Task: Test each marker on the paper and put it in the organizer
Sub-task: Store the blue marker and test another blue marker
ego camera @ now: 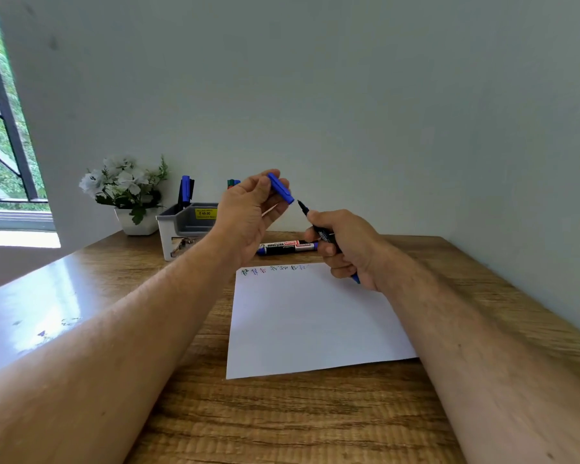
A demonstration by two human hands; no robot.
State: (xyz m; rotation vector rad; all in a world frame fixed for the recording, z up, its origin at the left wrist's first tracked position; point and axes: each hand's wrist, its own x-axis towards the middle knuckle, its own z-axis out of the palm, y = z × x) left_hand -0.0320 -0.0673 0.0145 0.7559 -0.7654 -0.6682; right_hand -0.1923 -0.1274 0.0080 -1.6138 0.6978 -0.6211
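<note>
At our wooden desk (282, 423) against a pale wall, our right hand (345, 249) grips an uncapped marker (325, 234) above the paper (308, 323), tip up. Our left hand (248, 212) pinches its blue cap (280, 188) just beside that tip. Beyond the paper lie two more markers (287, 247), and behind them the organizer (185, 226).

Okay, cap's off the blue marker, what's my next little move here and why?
Probably bring the right hand down and scribble with the uncapped marker on the paper, beside the row of test marks. The left hand holds the blue cap clear of the bare tip, which is off the paper.
</note>
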